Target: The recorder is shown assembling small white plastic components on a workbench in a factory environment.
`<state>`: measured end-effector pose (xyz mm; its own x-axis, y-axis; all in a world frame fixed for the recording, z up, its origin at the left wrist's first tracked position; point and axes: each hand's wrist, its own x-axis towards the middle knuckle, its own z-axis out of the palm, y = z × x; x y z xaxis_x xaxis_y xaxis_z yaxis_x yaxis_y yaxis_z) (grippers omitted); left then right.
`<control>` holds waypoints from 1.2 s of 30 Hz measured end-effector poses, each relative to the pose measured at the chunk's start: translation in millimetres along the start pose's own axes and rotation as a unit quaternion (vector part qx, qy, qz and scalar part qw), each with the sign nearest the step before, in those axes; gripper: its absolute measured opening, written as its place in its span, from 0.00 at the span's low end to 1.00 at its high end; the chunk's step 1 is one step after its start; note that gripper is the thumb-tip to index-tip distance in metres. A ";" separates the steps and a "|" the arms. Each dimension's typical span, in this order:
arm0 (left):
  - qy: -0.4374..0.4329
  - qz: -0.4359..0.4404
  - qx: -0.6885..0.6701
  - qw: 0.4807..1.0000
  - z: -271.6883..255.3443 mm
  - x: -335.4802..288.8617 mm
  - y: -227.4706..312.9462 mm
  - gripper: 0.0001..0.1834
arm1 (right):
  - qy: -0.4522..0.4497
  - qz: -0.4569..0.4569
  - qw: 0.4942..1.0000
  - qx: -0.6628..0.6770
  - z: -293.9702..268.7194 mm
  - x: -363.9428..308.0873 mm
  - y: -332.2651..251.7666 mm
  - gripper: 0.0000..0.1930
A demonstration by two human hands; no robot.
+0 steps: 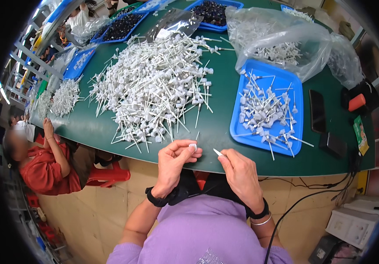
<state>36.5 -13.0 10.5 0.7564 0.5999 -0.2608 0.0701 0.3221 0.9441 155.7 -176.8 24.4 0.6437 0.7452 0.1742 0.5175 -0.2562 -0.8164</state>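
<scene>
My left hand is closed at the table's near edge, pinching a small white cap-like piece between thumb and fingers. A short distance to the right, my right hand grips a thin white pointed piece whose tip points toward the left hand. The two pieces are apart. Beyond my left hand spreads a large heap of white plastic sticks with pale block-shaped heads. Past my right hand lies a blue tray holding similar sticks, some overhanging its near rim.
The green table carries a clear bag of parts behind the tray. A phone and a black box sit at right. Blue trays of dark parts stand at the far side. A person in red sits at left.
</scene>
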 end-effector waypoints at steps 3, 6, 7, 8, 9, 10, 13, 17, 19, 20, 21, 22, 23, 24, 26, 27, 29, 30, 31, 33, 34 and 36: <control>-0.035 0.013 0.024 0.999 31.0 8.3 20.0 0.11 | -0.008 0.038 0.999 0.015 -4.2 -1.1 5.8 0.06; -0.180 0.100 0.001 0.979 84.0 41.0 54.2 0.19 | -0.015 0.057 0.998 0.038 -2.5 -0.5 11.5 0.06; -0.219 0.136 0.001 0.966 94.2 53.8 62.5 0.22 | -0.016 0.054 0.998 0.029 -3.7 -0.8 10.6 0.06; -0.215 0.154 0.084 0.961 90.8 68.6 66.8 0.27 | -0.016 0.052 0.998 0.022 -6.7 -1.0 8.6 0.06; -0.152 0.225 0.220 0.937 82.8 81.2 74.7 0.25 | -0.016 0.050 0.998 0.017 -8.2 -1.8 7.8 0.06; -0.094 0.267 0.266 0.922 63.2 103.3 65.0 0.19 | -0.008 0.060 0.998 0.027 -10.0 -4.3 9.9 0.06; -0.009 0.224 0.474 0.852 22.8 124.8 63.9 0.09 | -0.022 0.086 0.996 0.018 -13.9 -5.8 16.5 0.07; 0.006 0.262 0.669 0.695 17.2 133.0 29.1 0.10 | -0.035 0.035 0.999 0.005 -1.4 1.1 14.3 0.08; 0.023 0.265 0.710 0.653 20.3 136.9 18.9 0.12 | -0.045 0.026 0.999 -0.005 -1.1 4.8 10.1 0.08; 0.031 0.275 0.710 0.648 20.8 137.4 15.2 0.12 | -0.043 0.021 0.999 -0.008 -1.5 4.9 7.3 0.08; 0.040 0.285 0.710 0.642 20.4 137.5 13.3 0.12 | -0.042 0.016 0.999 -0.010 -1.8 5.2 5.5 0.08; 0.041 0.285 0.714 0.638 19.4 138.0 13.7 0.10 | -0.024 0.009 1.000 -0.010 -1.9 6.1 5.0 0.08; 0.034 0.313 0.670 0.673 17.5 134.2 14.0 0.09 | -0.005 0.005 1.000 -0.010 -1.9 5.8 6.4 0.09; 0.027 0.338 0.625 0.703 13.0 126.8 19.0 0.08 | 0.014 0.000 1.000 -0.008 -2.6 6.5 7.1 0.09; -0.011 0.356 0.555 0.751 4.3 101.2 39.7 0.06 | 0.038 0.003 0.999 0.017 -12.0 10.3 2.4 0.10; -0.039 0.283 0.513 0.810 2.1 81.3 52.5 0.07 | 0.048 0.005 0.998 0.032 -15.9 12.8 -1.5 0.10; -0.094 0.126 0.406 0.900 0.0 47.4 62.5 0.08 | 0.037 0.025 0.995 0.089 -18.5 19.2 -6.7 0.11; -0.118 0.154 0.367 0.910 -5.0 38.9 54.1 0.07 | 0.021 0.032 0.992 0.118 -18.4 23.1 -9.4 0.11; -0.141 0.182 0.326 0.917 -9.3 31.1 46.3 0.07 | 0.004 0.039 0.988 0.148 -17.7 26.7 -11.7 0.11; -0.146 0.214 0.302 0.917 -9.5 20.1 37.6 0.07 | -0.016 0.066 0.977 0.204 -7.5 32.5 -16.4 0.10; -0.140 0.227 0.297 0.917 -10.2 15.9 34.6 0.08 | -0.030 0.067 0.973 0.217 -0.1 34.4 -13.3 0.10; -0.105 0.233 0.275 0.927 -11.1 9.0 28.8 0.09 | -0.062 0.062 0.967 0.240 9.2 35.9 -9.3 0.10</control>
<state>38.0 9.8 33.1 0.8943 0.4049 0.1906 -0.0180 -0.3929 0.9194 168.8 -142.0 33.2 0.5959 0.8029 0.0161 0.1012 -0.0552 -0.9933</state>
